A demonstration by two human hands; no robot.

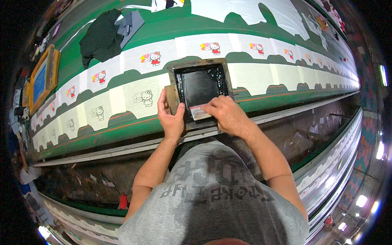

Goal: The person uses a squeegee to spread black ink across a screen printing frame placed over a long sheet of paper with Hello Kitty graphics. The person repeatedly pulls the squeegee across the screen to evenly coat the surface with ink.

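Observation:
A square printing screen frame with black ink inside lies on a row of pale fabric panels on the long green table. My left hand grips the frame's lower left side, where a brown board sticks out. My right hand holds a small squeegee with a pale blade in the lower part of the inky screen. Left of the frame, the panels carry black outlines of a cartoon cat. Panels in the row behind show the same cat in red with coloured hearts.
Dark cloth and white fabric lie toward the back of the table. A wooden frame with blue mesh rests at the left end. A metal rail runs along the near edge. More panel rows lie on a lower right table.

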